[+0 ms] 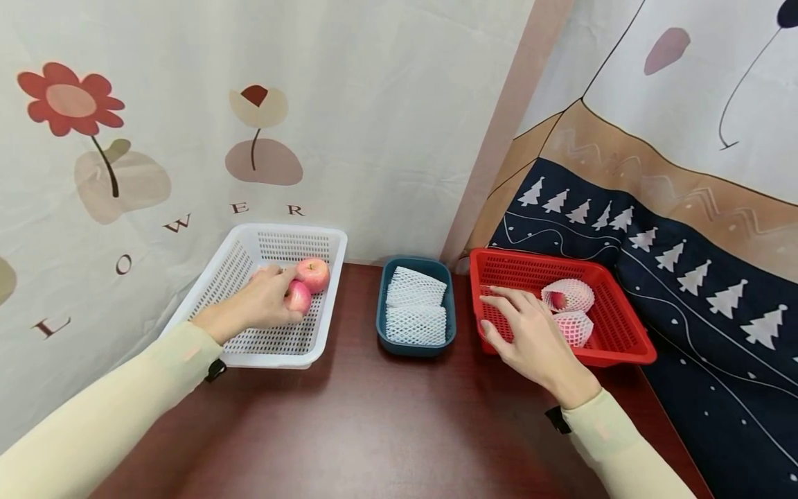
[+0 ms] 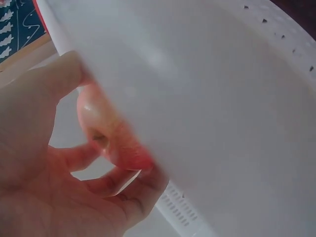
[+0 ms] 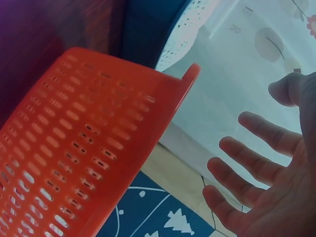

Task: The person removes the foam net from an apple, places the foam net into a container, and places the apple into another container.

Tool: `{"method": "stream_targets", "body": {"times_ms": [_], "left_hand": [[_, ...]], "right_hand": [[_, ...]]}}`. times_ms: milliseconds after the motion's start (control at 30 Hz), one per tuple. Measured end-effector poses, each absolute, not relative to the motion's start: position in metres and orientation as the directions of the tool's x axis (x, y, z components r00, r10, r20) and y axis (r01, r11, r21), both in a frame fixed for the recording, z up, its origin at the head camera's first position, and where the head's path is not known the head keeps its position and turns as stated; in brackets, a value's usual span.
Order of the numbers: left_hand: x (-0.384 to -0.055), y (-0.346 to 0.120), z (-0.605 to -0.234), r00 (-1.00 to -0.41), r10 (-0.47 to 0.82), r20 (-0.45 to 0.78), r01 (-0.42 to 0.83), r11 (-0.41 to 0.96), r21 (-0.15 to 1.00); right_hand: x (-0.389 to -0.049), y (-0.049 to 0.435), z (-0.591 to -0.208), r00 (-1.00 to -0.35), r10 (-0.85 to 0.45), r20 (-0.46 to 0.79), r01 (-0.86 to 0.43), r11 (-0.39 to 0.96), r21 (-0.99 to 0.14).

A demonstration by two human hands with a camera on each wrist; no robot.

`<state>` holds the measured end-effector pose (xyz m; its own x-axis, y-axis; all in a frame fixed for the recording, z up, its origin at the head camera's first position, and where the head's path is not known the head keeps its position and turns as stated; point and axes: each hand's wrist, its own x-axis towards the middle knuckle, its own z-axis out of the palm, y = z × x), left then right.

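In the head view my left hand (image 1: 271,298) reaches into a white basket (image 1: 341,270) and grips an apple (image 1: 298,298). The thumb and fingers curl round this pink-red apple (image 2: 116,133) in the left wrist view, where the basket wall hides part of it. Another apple (image 1: 313,274) lies just beyond the held one. My right hand (image 1: 530,336) hovers over the near left side of a red basket (image 1: 623,326), its fingers spread and holding nothing. Inside that basket are two net-wrapped fruits, one (image 1: 575,295) behind the other (image 1: 573,328), with red showing through.
Between the baskets stands a dark teal container (image 1: 413,351) holding white foam nets (image 1: 416,305). All three stand on a dark reddish-brown table (image 1: 386,430). A printed curtain (image 1: 386,138) hangs right behind them, and a navy patterned cloth (image 1: 704,333) borders the right side.
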<state>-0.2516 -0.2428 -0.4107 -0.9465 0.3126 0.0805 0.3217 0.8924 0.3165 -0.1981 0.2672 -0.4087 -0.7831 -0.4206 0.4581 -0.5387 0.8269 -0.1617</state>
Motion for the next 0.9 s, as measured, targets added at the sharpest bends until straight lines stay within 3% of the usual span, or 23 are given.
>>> {"method": "stream_targets", "body": {"times_ms": [467, 900], "left_hand": [[-0.26, -0.243, -0.401, -0.908, 0.417, -0.029, 0.397, 0.882, 0.254], [-0.274, -0.236, -0.398, -0.87, 0.44, -0.223, 0.407, 0.896, 0.18]], "right_hand": [[-0.2, 0.277, -0.408, -0.791, -0.399, 0.463, -0.521, 0.837, -0.169], [-0.2, 0.281, -0.409, -0.802, -0.394, 0.45, -0.511, 0.842, -0.173]]}}
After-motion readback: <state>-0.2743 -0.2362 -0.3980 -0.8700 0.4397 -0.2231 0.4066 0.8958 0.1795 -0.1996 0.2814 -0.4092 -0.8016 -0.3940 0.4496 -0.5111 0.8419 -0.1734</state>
